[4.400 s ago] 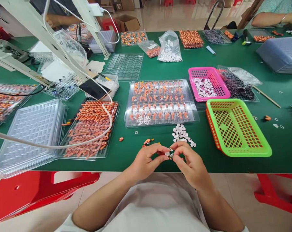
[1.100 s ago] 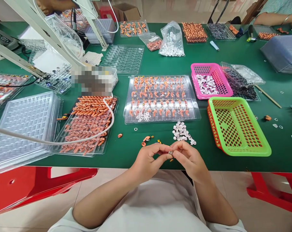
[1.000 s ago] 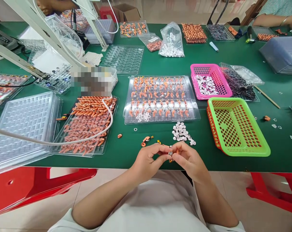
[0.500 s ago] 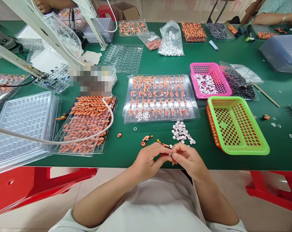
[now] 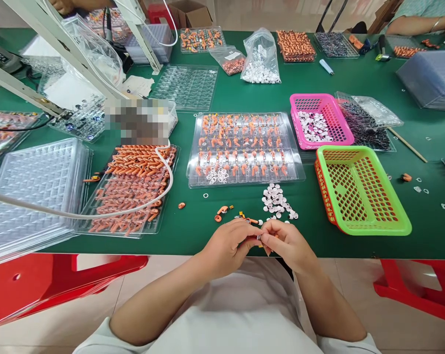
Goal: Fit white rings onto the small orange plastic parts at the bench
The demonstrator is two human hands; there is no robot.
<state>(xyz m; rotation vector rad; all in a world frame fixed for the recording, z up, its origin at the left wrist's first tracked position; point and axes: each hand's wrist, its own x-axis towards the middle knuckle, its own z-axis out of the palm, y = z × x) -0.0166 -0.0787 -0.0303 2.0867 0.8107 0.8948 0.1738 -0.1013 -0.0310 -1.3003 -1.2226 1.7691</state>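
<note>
Near the table's front edge, my left hand (image 5: 230, 246) and my right hand (image 5: 287, 243) meet with fingertips pinched around a small dark, silvery part (image 5: 260, 237). Most of that part is hidden by the fingers, so its kind is unclear. Just beyond the fingers lie small orange and yellow pieces (image 5: 249, 220). A loose pile of white round discs (image 5: 276, 200) is in front of my right hand. Farther left, an orange curved piece (image 5: 221, 210) rests on the green table (image 5: 193, 231).
Beyond the hands is a clear tray (image 5: 299, 173) of orange parts and white rings. A green basket (image 5: 395, 231) and a pink basket (image 5: 299, 140) stand right. Leftward are a filled tray (image 5: 126, 196), stacked clear trays (image 5: 34, 182) and a white cable (image 5: 60, 214). A co-worker's arm (image 5: 414, 25) shows far right.
Both hands stay together at the same place, with the fingers shifting slightly around the small part. The things on the table have not visibly moved.
</note>
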